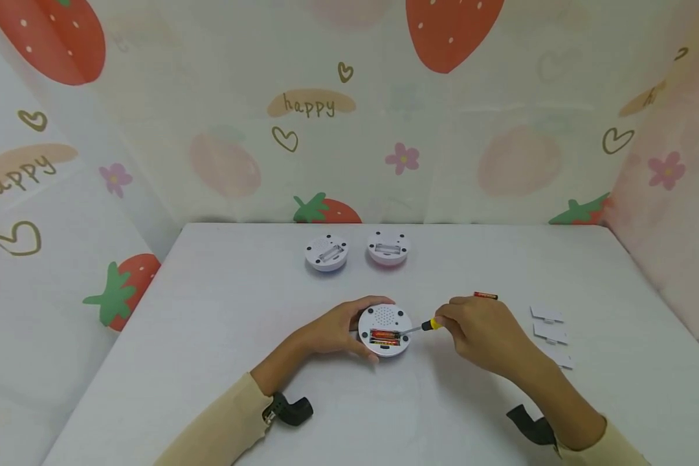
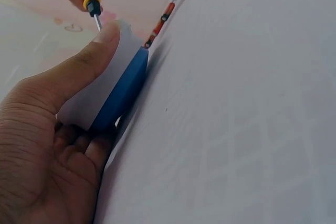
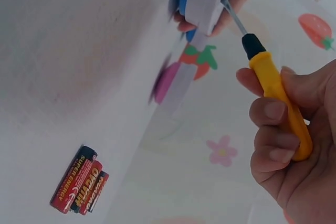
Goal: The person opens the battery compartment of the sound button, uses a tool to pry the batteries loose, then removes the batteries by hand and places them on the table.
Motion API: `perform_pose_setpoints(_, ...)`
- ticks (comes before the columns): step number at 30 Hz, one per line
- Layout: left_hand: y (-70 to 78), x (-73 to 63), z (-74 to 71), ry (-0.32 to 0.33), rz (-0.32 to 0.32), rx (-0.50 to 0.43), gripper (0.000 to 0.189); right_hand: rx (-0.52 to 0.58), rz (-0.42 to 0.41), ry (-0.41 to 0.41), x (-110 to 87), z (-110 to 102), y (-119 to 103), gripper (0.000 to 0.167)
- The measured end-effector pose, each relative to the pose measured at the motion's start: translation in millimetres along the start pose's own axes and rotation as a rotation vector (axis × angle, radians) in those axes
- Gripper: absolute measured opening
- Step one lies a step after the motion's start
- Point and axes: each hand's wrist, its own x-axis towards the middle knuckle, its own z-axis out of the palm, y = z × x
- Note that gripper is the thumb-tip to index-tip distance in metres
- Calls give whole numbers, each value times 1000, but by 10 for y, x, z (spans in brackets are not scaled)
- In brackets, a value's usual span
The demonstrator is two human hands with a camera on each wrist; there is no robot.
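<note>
My left hand (image 1: 340,329) grips the rim of a round white device (image 1: 384,315) with a blue lower shell. Its speaker-hole side faces up, and red batteries (image 1: 385,338) lie in its uncovered battery compartment. In the left wrist view the thumb (image 2: 86,66) lies along the white face, with the other fingers curled below. My right hand (image 1: 486,333) holds a screwdriver (image 3: 273,80) by its yellow handle, fingers wrapped around it. The metal shaft slants down to the compartment's right end; the tip's exact contact is too small to tell.
Two similar devices, one white (image 1: 327,253) and one with a pink lower shell (image 1: 388,248), stand at the back with uncovered compartments. Several loose red-and-black batteries (image 3: 73,179) lie beyond my right hand. White covers (image 1: 550,332) are lined up at the right.
</note>
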Motion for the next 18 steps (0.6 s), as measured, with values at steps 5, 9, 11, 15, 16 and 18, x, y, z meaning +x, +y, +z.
perform_pose_setpoints(5,-9,8,4,-1,-5,-4,99,-6,20,-21,-7,-5,8,6)
perform_pose_setpoints(9,-16,9,6,-1,-9,-5,99,-7,38,-42,-8,-2,12,6)
perform_pose_setpoints(11,-15,7,6,0,-11,-5,99,-6,47,-54,-6,1,15,7)
perform_pose_setpoints(15,-4,1,2,-3,-7,-10,99,-9,62,-76,-5,-5,20,8)
perform_pose_setpoints(16,-3,2,1,-4,-7,-10,99,-8,65,-80,-5,-8,21,9)
perform_pose_setpoints(18,1,2,-1,-6,-5,-16,100,-6,70,-86,-5,-13,20,9)
